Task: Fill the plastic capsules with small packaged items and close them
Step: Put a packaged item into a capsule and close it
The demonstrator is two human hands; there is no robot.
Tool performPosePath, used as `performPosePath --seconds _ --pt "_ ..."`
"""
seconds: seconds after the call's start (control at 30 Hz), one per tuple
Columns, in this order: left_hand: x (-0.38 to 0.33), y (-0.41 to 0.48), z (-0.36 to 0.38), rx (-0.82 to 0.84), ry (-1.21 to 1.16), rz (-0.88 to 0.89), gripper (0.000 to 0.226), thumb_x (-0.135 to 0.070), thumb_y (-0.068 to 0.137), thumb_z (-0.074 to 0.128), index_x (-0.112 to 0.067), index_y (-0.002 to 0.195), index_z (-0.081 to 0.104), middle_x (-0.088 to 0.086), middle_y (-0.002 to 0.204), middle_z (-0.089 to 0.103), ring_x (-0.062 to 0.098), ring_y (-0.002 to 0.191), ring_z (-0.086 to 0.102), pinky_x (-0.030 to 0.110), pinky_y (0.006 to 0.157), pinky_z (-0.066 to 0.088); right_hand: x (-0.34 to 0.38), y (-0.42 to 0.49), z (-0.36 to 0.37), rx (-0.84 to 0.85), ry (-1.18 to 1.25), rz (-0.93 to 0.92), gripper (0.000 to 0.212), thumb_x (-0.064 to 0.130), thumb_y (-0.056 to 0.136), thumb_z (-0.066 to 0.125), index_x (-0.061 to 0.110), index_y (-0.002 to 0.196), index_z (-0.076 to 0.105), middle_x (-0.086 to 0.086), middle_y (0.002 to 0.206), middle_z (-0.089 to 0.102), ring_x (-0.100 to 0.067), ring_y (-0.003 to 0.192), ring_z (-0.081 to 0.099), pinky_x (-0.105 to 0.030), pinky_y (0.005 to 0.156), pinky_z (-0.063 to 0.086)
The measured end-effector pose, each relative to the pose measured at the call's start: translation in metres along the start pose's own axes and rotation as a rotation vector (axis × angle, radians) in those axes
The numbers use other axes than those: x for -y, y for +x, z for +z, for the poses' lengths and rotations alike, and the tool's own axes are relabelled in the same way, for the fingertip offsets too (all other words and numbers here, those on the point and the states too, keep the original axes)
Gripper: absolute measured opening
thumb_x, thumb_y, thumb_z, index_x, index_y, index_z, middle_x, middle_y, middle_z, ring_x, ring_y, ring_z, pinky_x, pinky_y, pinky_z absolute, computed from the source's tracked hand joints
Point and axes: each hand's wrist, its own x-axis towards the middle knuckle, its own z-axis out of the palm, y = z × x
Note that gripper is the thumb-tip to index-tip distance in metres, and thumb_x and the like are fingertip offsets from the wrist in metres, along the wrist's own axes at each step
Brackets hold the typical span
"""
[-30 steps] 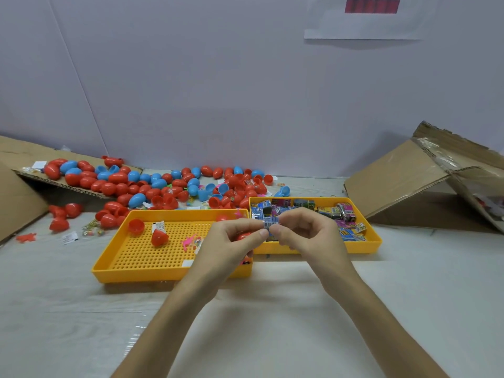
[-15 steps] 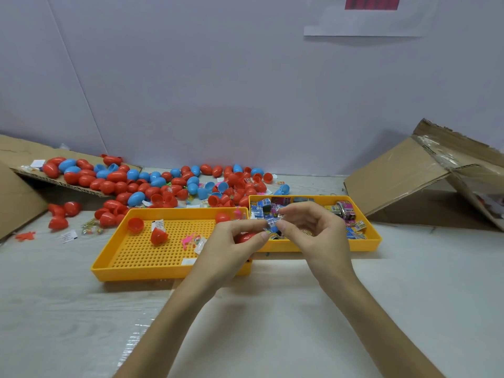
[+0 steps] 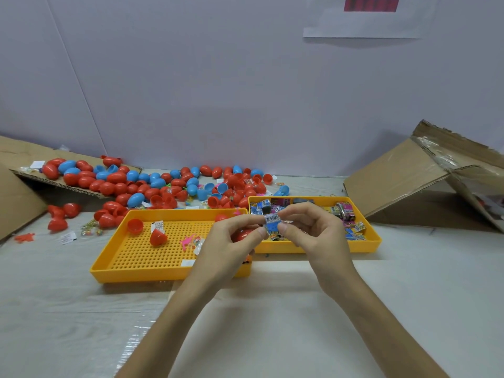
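Blue barcoded packet [image 3: 272, 224] pinched between both hands' fingertips.
Left hand [image 3: 231, 242], at 9 o'clock, also cups red capsule [image 3: 243, 236]; right hand [image 3: 313, 233] at 3.

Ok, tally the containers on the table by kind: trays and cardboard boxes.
Yellow trays: 2 (perforated tray, tray of packets)
Cardboard boxes: 2 (left box, right box)
Total: 4

The left hand [image 3: 226, 248] mostly hides the red capsule [image 3: 242, 235], perhaps a half; packet [image 3: 272, 224] print unreadable.
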Motion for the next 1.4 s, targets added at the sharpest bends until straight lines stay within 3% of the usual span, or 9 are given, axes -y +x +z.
performPosePath --seconds 0.07,0.2,0.37,0.57,0.8,1.0,1.2,1.4 --pt "-0.002 0.0 0.0 0.018 -0.072 -0.031 0.01 -0.03 0.093 0.068 -0.031 0.099 0.076 -0.011 0.083 0.073 0.005 0.065 0.064 0.017 0.057 0.05 0.002 0.0 0.0 0.004 0.024 -0.002 0.036 -0.002 0.085 0.075 0.034 0.081 0.076 0.007 0.083 0.074 -0.003 0.074 0.065 -0.015 0.063 0.049" --pt "-0.009 -0.002 -0.002 0.015 -0.383 -0.138 0.03 -0.043 0.079 0.07 -0.018 0.095 0.079 0.0 0.079 0.072 0.015 0.062 0.062 0.022 0.057 0.052 0.005 -0.001 -0.001 0.012 0.106 -0.003 0.031 -0.008 0.084 0.073 0.023 0.083 0.074 0.004 0.081 0.074 -0.006 0.068 0.061 -0.013 0.06 0.046" --pt "-0.013 -0.002 -0.004 0.017 -0.576 -0.184 0.056 -0.046 0.07 0.072 -0.006 0.109 0.067 0.002 0.073 0.071 0.019 0.058 0.065 0.022 0.052 0.055 0.013 -0.001 -0.002 0.067 0.159 0.006 0.021 0.007 0.074 0.075 0.025 0.085 0.076 0.003 0.086 0.076 -0.005 0.077 0.068 -0.013 0.061 0.048" --pt "-0.016 -0.004 -0.004 0.063 -0.608 -0.174 0.057 -0.046 0.071 0.071 -0.008 0.113 0.068 0.011 0.086 0.073 0.024 0.06 0.067 0.023 0.05 0.054 0.014 -0.003 0.0 0.108 0.182 0.029 0.024 0.009 0.075 0.076 0.03 0.086 0.078 0.001 0.09 0.077 -0.005 0.083 0.071 -0.014 0.064 0.051" --pt "-0.017 -0.005 -0.003 0.104 -0.577 -0.19 0.037 -0.05 0.066 0.072 -0.022 0.09 0.078 0.008 0.085 0.076 0.023 0.059 0.068 0.023 0.05 0.056 0.014 -0.004 0.0 0.147 0.184 0.054 0.023 0.011 0.077 0.075 0.029 0.092 0.078 -0.003 0.097 0.077 -0.013 0.092 0.072 -0.02 0.071 0.054" --pt "-0.016 -0.004 -0.007 0.084 -0.605 -0.155 0.044 -0.048 0.072 0.07 -0.014 0.099 0.075 0.014 0.104 0.07 0.025 0.06 0.068 0.023 0.05 0.055 0.013 -0.001 -0.003 0.075 0.19 0.032 0.026 -0.004 0.084 0.07 0.018 0.097 0.075 0.0 0.094 0.078 -0.002 0.075 0.067 -0.014 0.062 0.049" --pt "-0.014 -0.004 -0.007 0.125 -0.612 -0.127 0.034 -0.051 0.075 0.065 -0.024 0.093 0.078 -0.005 0.091 0.076 0.022 0.059 0.069 0.022 0.049 0.055 0.01 -0.001 -0.005 0.105 0.194 0.058 0.031 0.012 0.079 0.069 0.031 0.102 0.078 -0.002 0.09 0.076 -0.006 0.074 0.064 -0.017 0.059 0.045" --pt "-0.012 -0.003 -0.007 0.155 -0.601 -0.145 0.038 -0.052 0.075 0.065 -0.023 0.096 0.077 0.004 0.094 0.076 0.022 0.058 0.068 0.022 0.049 0.056 0.01 -0.002 -0.003 0.164 0.199 0.052 0.033 0.011 0.082 0.067 0.03 0.108 0.076 -0.002 0.093 0.076 -0.007 0.081 0.065 -0.019 0.061 0.047"
